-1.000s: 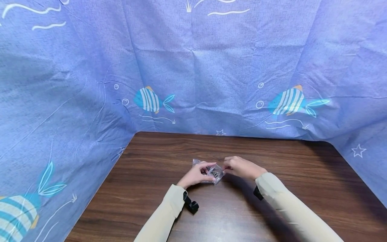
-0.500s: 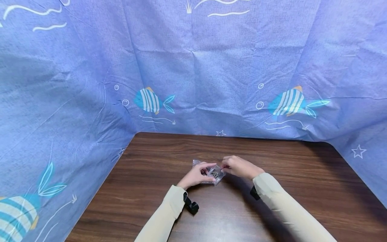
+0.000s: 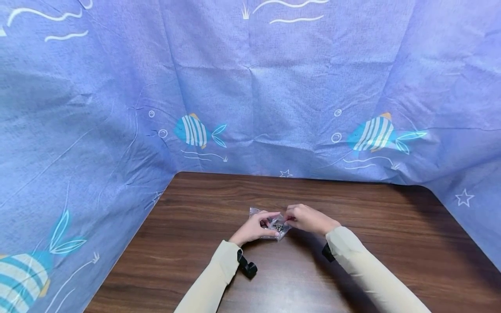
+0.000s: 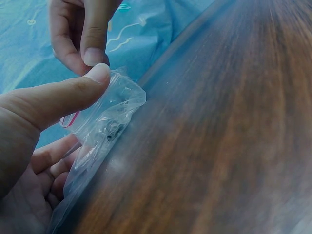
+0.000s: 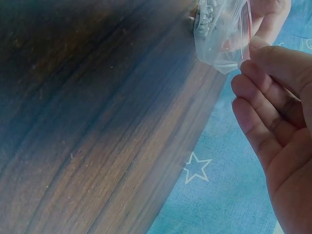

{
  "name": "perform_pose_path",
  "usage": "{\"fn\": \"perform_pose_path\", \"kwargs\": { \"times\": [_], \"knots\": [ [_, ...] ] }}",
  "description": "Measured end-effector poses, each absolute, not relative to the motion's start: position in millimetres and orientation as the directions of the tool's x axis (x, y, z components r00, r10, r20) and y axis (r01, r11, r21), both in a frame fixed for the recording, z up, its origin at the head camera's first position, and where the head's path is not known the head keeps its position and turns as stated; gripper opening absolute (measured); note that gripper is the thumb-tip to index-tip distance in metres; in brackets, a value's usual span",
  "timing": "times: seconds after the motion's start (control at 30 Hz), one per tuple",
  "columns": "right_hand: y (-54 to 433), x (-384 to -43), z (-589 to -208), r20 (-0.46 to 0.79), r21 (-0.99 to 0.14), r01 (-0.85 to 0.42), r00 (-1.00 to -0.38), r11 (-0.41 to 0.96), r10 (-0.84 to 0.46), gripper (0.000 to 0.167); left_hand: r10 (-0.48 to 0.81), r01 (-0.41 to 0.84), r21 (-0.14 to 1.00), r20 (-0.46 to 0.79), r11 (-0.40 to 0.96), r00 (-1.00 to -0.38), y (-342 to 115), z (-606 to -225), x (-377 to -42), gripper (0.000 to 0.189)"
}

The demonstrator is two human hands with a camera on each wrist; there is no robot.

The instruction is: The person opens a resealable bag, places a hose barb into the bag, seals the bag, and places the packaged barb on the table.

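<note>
A clear zip-lock bag (image 3: 282,234) with small shiny metal pieces (image 3: 278,227) in it lies between both hands. My left hand (image 3: 252,227) holds it from the left, thumb and fingers spread around it. In the left wrist view, the left thumb lies across the bag's (image 4: 97,156) mouth near a red zip strip (image 4: 71,120). My right hand (image 3: 310,218) is at the bag's right corner. In the right wrist view, its thumb and index finger pinch the edge beside the red strip; the other fingers are bent. The small pieces look like screws.
Under the hands is a dark wood-grain table (image 3: 203,195). A blue cloth (image 3: 289,95) printed with fish surrounds its back and sides. A black wrist strap and camera mount (image 3: 247,266) hangs at the left cuff.
My right hand has moved slightly left, its fingertips now further over the bag's corner. The left hand and the bag have stayed almost still.
</note>
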State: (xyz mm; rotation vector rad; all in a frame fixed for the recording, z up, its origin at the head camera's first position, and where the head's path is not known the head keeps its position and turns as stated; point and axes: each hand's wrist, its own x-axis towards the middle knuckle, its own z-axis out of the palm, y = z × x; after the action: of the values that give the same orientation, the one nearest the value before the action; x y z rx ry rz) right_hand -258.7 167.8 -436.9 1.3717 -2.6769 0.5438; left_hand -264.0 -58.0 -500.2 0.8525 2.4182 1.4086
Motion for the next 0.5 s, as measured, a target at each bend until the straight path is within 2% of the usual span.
{"fn": "perform_pose_path", "kwargs": {
  "times": [0.17, 0.3, 0.5],
  "knots": [
    [166, -256, -438, 0.230, -0.291, -0.781, -0.618, 0.553, -0.752, 0.002, 0.585, 0.376, 0.848, 0.099, 0.374, -0.805, -59, -500, -261, 0.062],
    [165, -253, -440, 0.271, -0.273, -0.771, -0.635, 0.575, -0.723, 0.006, 0.581, 0.382, 0.841, 0.102, 0.383, -0.807, -58, -500, -261, 0.061],
    [161, -247, -445, 0.325, -0.311, -0.688, -0.725, 0.656, -0.607, 0.012, 0.545, 0.366, 0.835, 0.097, 0.411, -0.833, -56, -500, -263, 0.048]
  ]
}}
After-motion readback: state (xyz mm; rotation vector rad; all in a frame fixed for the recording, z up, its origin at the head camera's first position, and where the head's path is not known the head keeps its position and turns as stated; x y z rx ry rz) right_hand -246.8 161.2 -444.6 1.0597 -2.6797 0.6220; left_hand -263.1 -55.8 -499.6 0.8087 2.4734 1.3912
